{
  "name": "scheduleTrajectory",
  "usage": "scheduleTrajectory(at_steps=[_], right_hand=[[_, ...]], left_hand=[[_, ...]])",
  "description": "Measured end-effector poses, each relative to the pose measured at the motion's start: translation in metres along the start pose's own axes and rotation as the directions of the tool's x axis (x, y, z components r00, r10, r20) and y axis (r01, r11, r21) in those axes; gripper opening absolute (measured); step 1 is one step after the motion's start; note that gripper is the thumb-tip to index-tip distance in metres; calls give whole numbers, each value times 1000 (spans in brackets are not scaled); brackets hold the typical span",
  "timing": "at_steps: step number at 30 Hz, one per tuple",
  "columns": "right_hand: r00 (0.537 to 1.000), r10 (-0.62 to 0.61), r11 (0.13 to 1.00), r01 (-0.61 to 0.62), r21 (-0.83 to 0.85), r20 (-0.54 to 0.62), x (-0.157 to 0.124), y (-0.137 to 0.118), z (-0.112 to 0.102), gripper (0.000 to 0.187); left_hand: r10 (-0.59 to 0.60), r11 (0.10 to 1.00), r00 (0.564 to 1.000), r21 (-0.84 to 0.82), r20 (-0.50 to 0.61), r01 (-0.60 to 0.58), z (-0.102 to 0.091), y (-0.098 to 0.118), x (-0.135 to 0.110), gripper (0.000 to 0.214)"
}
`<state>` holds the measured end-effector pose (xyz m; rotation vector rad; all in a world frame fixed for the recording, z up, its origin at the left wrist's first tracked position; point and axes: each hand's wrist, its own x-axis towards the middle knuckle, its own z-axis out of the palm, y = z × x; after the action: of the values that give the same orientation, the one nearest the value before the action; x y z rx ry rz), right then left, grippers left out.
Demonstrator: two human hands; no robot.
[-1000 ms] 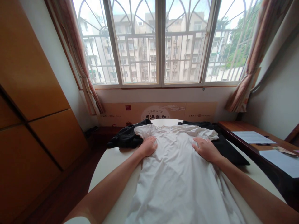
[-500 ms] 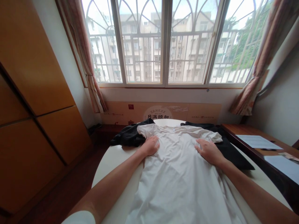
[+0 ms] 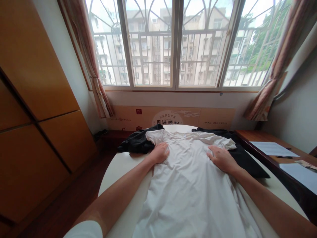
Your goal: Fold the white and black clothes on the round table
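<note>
Two hands rest on the shirt in my head view, the only one I have. The shirt (image 3: 185, 188) lies on the round white table (image 3: 119, 185), straight ahead of me. Its long axis runs from the collar (image 3: 184, 136), at the far end by the window (image 3: 175, 49), back toward the camera; the hem is not in sight.

That axis passes between the hands, so I judge neither arm nearer overall: each has its own side. The left hand (image 3: 160, 153) touches the left side just below the left sleeve (image 3: 155, 136); the right hand (image 3: 221, 158) touches the right side below the right sleeve (image 3: 228, 143). The collar lies beyond both, midway.

The left fingers look curled, the right thumb spread from its fingers; whether either pinches cloth, I cannot tell.

Black cloth (image 3: 138, 140) lies beside the left sleeve, and a black garment (image 3: 250, 162) lies partly under the right one.
</note>
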<state>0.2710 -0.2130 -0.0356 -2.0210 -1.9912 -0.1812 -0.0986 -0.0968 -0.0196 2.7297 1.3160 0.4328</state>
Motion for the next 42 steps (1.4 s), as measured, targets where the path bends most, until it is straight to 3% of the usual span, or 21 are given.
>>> scheduleTrajectory(at_steps=[22, 35, 39, 42], right_hand=[[1000, 3, 1000, -3, -5, -7, 0, 3, 4, 54], [1000, -1, 1000, 1, -6, 4, 0, 2, 0, 53], [1000, 2, 1000, -2, -9, 12, 0, 1, -1, 54], [1000, 8, 1000, -7, -8, 16, 0, 0, -2, 55]], left_hand=[[-7, 1000, 1000, 11, 27, 7, -5, 4, -3, 56], [-16, 1000, 1000, 3, -10, 16, -9, 10, -5, 50], [17, 999, 995, 42, -102, -13, -21, 17, -5, 42], [-42, 995, 952, 72, -304, 67, -40, 16, -3, 46]])
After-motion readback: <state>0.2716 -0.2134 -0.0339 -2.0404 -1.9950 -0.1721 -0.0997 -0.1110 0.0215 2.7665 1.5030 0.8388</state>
